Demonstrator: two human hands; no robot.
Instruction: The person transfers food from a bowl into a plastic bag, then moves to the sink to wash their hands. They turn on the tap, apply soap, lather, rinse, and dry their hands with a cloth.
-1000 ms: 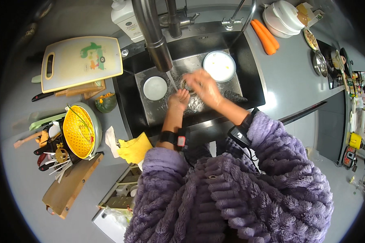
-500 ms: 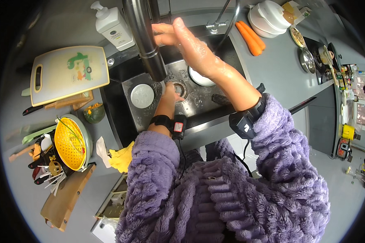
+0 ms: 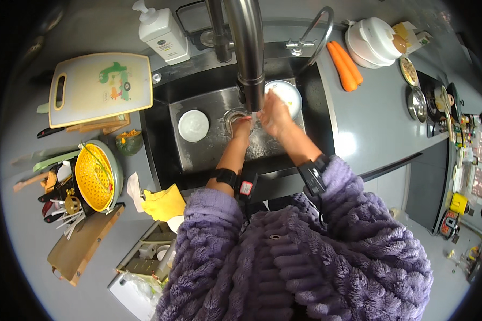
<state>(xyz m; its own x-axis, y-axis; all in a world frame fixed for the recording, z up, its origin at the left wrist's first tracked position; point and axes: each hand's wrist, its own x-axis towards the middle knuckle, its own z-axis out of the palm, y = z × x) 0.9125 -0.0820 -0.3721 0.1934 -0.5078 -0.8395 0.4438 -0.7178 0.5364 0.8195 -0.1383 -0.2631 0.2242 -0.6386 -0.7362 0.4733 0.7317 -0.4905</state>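
Both hands are in the sink [image 3: 182,170] under the dark pull-down tap [image 3: 250,88], where water runs over them. My left hand [image 3: 243,127] is low beneath the spout, its fingers loosely stretched and holding nothing. My right hand [image 3: 276,116] is just right of the spout, open and slightly cupped, its fingertips partly hidden by the tap. Behind it lies a white plate [image 3: 292,96] with small yellow bits. A small white bowl [image 3: 193,126] stands on the sink floor to the left. The drain [image 3: 231,122] shows beside my left hand.
Left of the sink are a cutting board [image 3: 85,91], a piece of pumpkin [image 3: 129,143], a yellow colander [image 3: 93,176] and a yellow cloth [image 3: 164,203]. A soap bottle [image 3: 166,40] stands behind. Carrots [image 3: 345,67] and a white lidded pot [image 3: 372,45] are at right.
My right hand has come down from beside the tap's upper part to under the spout, near my left hand. The tap appears farther right, and the view has shifted.
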